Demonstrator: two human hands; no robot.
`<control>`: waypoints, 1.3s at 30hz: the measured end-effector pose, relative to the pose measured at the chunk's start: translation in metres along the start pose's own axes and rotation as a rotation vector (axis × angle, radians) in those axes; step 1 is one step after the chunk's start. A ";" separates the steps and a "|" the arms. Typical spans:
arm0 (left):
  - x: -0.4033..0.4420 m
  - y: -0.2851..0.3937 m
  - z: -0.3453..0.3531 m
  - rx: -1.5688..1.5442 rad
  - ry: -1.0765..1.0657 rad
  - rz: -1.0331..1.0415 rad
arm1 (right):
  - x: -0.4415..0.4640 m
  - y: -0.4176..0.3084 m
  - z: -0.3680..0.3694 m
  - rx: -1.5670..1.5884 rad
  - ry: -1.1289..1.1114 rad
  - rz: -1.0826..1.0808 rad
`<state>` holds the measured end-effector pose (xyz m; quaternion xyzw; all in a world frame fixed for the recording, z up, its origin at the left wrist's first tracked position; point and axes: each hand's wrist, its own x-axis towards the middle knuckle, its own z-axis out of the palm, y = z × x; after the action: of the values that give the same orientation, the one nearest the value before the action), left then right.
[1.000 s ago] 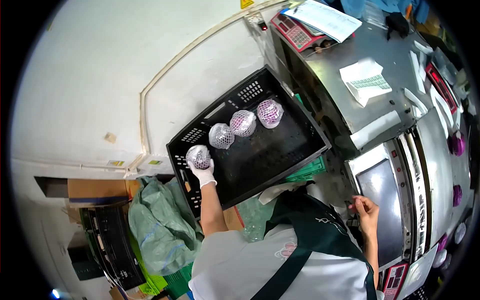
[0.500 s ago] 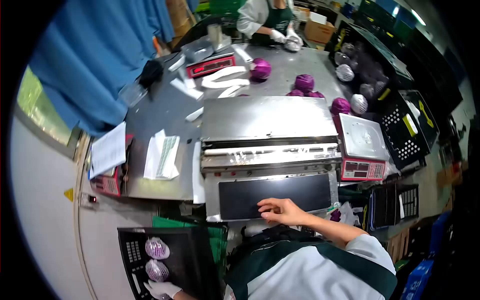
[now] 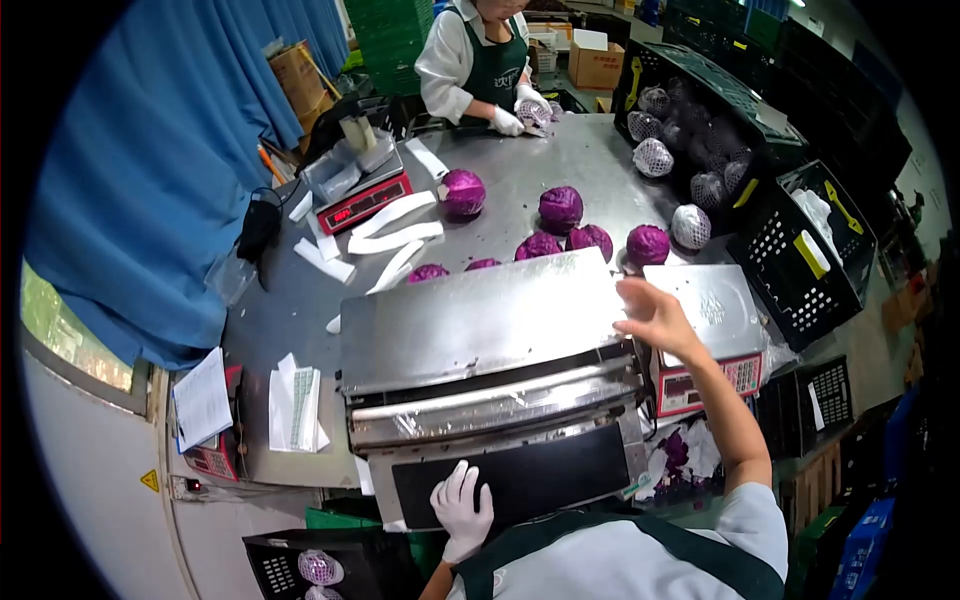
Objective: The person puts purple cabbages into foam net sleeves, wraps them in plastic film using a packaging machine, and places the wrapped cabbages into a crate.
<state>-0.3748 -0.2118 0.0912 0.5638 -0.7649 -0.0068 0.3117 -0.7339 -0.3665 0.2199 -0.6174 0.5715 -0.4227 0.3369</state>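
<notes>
At the steel machine (image 3: 480,312), gloved left hand (image 3: 464,510) loosely spread, bare right hand (image 3: 660,320) half-open, both empty.

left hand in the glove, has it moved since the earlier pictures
Yes: the left hand has left the black crate, rightward, to the black plate.
</notes>
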 end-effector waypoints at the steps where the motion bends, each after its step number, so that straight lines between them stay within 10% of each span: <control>1: -0.001 -0.001 0.002 0.008 -0.005 -0.009 | 0.028 0.018 -0.011 -0.091 0.031 -0.038; 11: 0.002 -0.021 0.013 0.050 0.016 0.147 | 0.294 0.145 0.017 -1.148 -0.163 -0.219; 18: 0.020 -0.021 0.006 -0.015 -0.080 0.137 | 0.358 0.217 0.007 -0.698 -0.067 0.174; 23: 0.020 -0.009 0.013 -0.152 0.044 0.019 | 0.315 0.243 -0.041 0.323 0.283 0.541; 28: 0.024 -0.011 0.007 0.052 0.014 0.138 | 0.241 0.203 -0.084 0.706 0.409 0.361; 30: -0.055 -0.063 0.035 0.025 -0.281 -0.055 | 0.201 0.218 -0.105 0.709 0.431 0.205; 39: 0.023 -0.036 -0.016 -0.235 -0.117 0.073 | -0.009 0.184 -0.116 -0.312 0.789 0.032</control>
<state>-0.3402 -0.2390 0.1023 0.4938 -0.7957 -0.1182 0.3304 -0.9160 -0.3722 0.1013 -0.4432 0.7232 -0.5297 0.0013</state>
